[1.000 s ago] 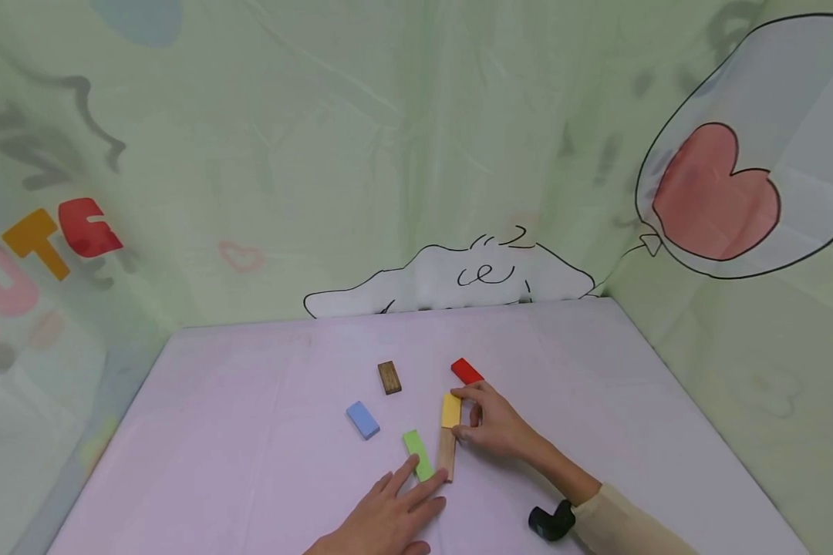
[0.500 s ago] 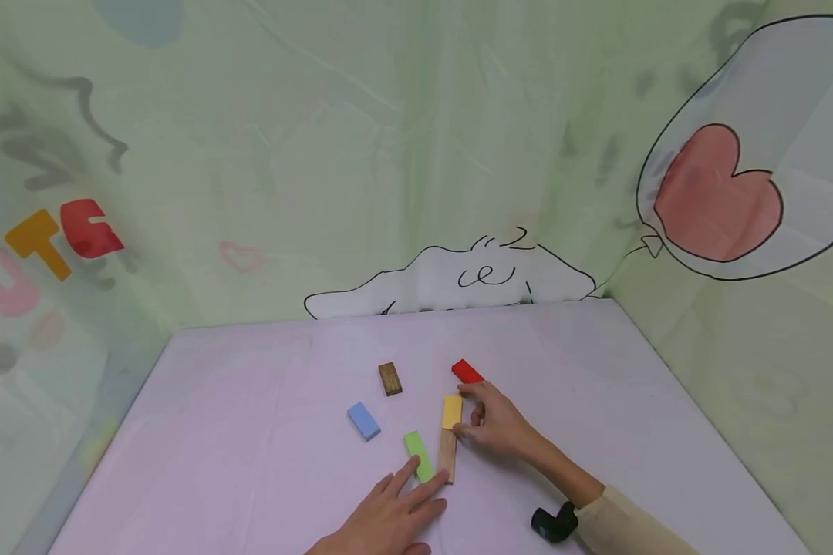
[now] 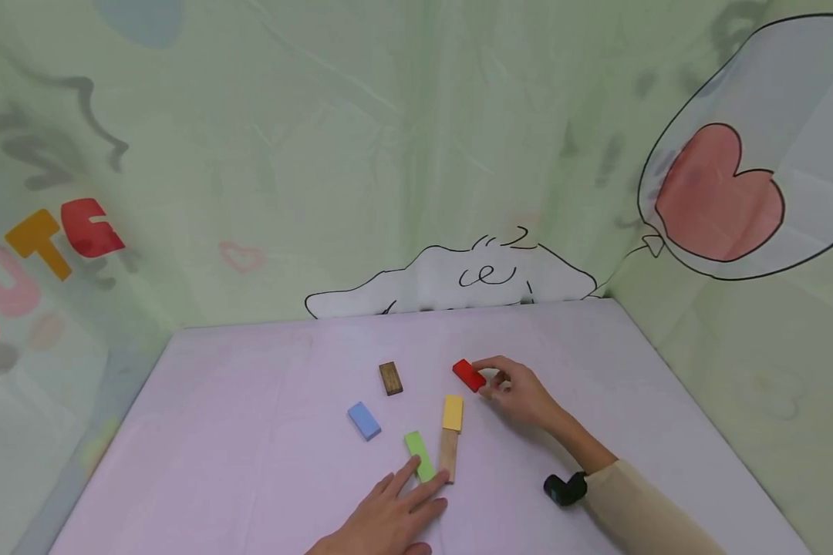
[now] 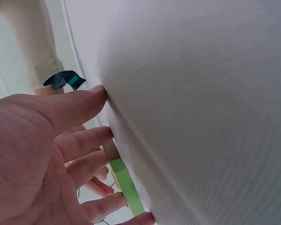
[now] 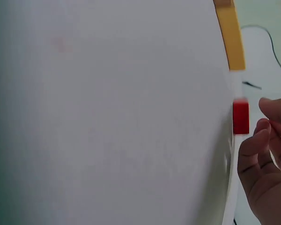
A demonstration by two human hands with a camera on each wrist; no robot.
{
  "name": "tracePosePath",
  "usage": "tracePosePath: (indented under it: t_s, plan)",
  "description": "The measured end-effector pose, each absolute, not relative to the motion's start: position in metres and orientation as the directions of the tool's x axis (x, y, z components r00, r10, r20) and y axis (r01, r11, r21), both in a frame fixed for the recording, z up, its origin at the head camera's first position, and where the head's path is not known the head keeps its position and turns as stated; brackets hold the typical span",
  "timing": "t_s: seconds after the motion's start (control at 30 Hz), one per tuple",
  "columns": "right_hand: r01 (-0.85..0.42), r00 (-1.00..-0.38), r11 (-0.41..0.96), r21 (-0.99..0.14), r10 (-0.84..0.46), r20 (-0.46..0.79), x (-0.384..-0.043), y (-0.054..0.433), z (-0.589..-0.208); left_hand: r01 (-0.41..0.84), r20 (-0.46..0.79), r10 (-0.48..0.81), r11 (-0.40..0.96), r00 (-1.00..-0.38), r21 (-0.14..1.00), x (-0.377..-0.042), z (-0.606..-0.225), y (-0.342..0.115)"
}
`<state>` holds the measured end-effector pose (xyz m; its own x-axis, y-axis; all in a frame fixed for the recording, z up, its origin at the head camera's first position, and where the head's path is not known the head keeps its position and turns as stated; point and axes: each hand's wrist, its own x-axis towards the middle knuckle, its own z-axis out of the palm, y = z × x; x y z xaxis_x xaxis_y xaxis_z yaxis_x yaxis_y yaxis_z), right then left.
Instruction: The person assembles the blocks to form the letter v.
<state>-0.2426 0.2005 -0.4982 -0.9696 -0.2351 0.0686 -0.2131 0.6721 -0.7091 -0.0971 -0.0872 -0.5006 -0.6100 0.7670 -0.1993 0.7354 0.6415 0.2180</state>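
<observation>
"Red block (image 3: 468, 376) — where, and what's on it?"

"Flat on the table (image 3: 250, 432), slanted, just beyond the yellow block (image 3: 453, 412). The person's right hand (image 3: 517, 391) is at its right end, fingers half bent, thumb and index apart. Touching or properly pinched — can't tell, even from the right wrist view."

"And the left hand (image 3: 391, 512)?"

"Fingers loosely spread, gripping nothing; fingertips rest on the green block (image 3: 414, 444) and the near end of the tan block (image 3: 448, 455)."

"Handling notes?"

"Probably best with thumb and index square on opposite long sides, squeezing lightly. Any move should clear the yellow block, end to end with the tan one, or it may get nudged. Gentle left-hand pressure should steady the tan one."

"Further out?"

"Blue block (image 3: 364, 421) left of the green, brown block (image 3: 391, 378) beyond it. Printed backdrop (image 3: 319, 154) behind."
</observation>
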Motion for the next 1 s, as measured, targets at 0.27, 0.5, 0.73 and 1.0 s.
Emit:
tracePosePath:
  t_s: [0.27,0.5,0.73,1.0]
  plan:
    - [-0.302,-0.930,0.649,-0.698,-0.363,0.065,-0.266,0.216,-0.502,0.736,-0.204,0.764,0.645,-0.613,0.205,-0.098,-0.501,-0.086]
    - [-0.355,-0.860,0.613,-0.706,-0.509,-0.009,-0.285,0.218,-0.495,0.741,-0.199,0.763,0.646,-0.616,0.183,-0.099,-0.500,-0.086]
    - [-0.370,-0.800,0.634,-0.679,-0.590,-0.115,-0.299,0.217,-0.490,0.739,-0.202,0.763,0.645,-0.614,0.194,-0.100,-0.500,-0.087]
    - [-0.365,-0.786,0.640,-0.676,-0.601,-0.145,-0.306,0.218,-0.489,0.723,-0.215,0.760,0.650,-0.613,0.235,-0.100,-0.501,-0.087]
